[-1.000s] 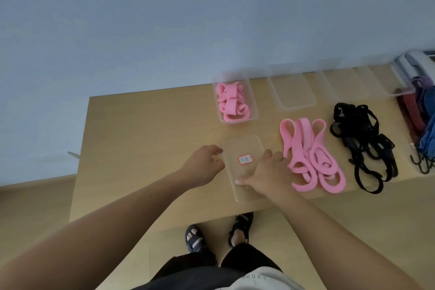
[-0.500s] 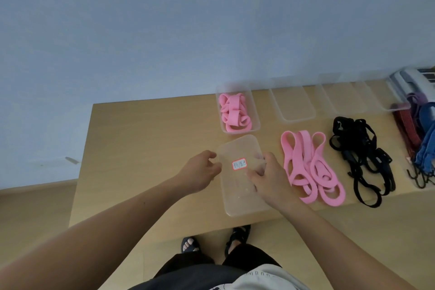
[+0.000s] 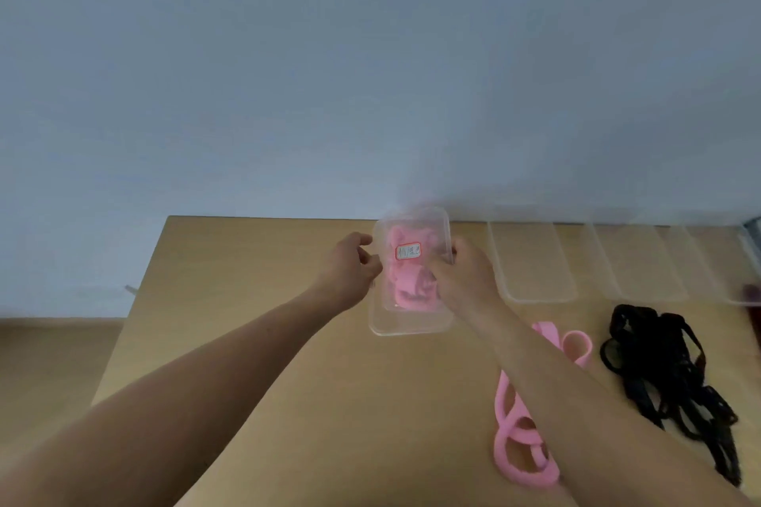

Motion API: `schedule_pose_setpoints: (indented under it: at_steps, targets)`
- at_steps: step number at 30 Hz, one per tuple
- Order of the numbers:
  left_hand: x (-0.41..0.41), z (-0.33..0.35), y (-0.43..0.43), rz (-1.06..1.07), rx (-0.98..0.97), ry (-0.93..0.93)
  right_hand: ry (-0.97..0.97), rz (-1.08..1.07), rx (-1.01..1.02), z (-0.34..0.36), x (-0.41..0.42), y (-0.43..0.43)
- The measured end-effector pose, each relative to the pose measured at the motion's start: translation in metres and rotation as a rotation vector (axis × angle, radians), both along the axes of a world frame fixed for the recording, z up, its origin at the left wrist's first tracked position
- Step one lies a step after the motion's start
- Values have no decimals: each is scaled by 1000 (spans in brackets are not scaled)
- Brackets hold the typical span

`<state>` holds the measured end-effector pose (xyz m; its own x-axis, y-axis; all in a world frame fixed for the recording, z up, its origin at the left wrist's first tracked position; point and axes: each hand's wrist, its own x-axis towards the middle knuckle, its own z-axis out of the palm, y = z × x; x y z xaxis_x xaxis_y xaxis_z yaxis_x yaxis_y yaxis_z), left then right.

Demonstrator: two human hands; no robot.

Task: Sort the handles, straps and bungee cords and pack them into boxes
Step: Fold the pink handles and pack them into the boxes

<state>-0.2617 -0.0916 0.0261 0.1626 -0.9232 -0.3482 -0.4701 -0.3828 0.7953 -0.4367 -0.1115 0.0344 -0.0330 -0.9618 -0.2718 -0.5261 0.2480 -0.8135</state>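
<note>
Head camera is looking down past both forearms onto a wooden table [image 3: 255, 342]. Nearest, at about five o'clock from the hands, a bunch of pink loop straps [image 3: 521, 445] is lying flat, partly hidden under the right forearm. Beside it, at about four o'clock, a tangle of black straps [image 3: 667, 375] is sprawling toward the table's right edge.

Farther out, the two hands are meeting around a clear lid [image 3: 412, 325] that is carrying a red-bordered label [image 3: 408, 251]. The left hand [image 3: 350, 263] is pinching the lid's nine o'clock edge with curled fingers and thumb. The right hand [image 3: 465, 276] is curling its fingers over the three o'clock edge. The lid is sitting over a clear box [image 3: 389, 303], and pink handles [image 3: 405, 288] are showing through it, bundled inside. The picture is blurring here, so I cannot tell whether the lid is pressed fully home.

At three o'clock from the lid, a row of clear boxes [image 3: 535, 263] is standing along the far edge of the table. Behind everything, a pale blue wall [image 3: 370, 74] is filling the view
</note>
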Motion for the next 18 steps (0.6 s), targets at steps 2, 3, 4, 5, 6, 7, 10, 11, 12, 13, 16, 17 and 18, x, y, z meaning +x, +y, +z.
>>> schedule_pose_setpoints:
  at_steps: [2,3,4,5,6,7,10,11,12,13,16,17,18]
  targets:
    - [-4,-4,-12,13,22,-20,14,13,17,-6,-1,-15]
    - [-6,-6,-17,19,28,-27,31,18,14,-10,-3,-22]
    - [-8,-8,-21,24,32,-32,49,19,16,-13,-5,-27]
    - [-9,-10,-25,26,35,-37,68,22,27,-16,-7,-32]
    - [-11,-11,-28,27,38,-41,84,25,43,-18,-9,-35]
    - [-12,-12,-31,29,43,-42,95,27,59,-21,-11,-38]
    - [-15,-16,-36,52,50,-38,112,34,86,-29,-17,-44]
    - [-16,-17,-37,59,49,-38,118,33,83,-30,-19,-45]
    - [-16,-18,-37,64,49,-37,129,31,74,-32,-20,-46]
    - [-16,-19,-38,68,49,-34,144,27,60,-33,-22,-47]
    - [-15,-20,-40,81,62,0,207,5,19,-34,-27,-48]
    - [-14,-20,-41,82,67,16,227,-2,18,-35,-29,-48]
    - [-14,-20,-42,84,74,32,246,-3,24,-36,-31,-48]
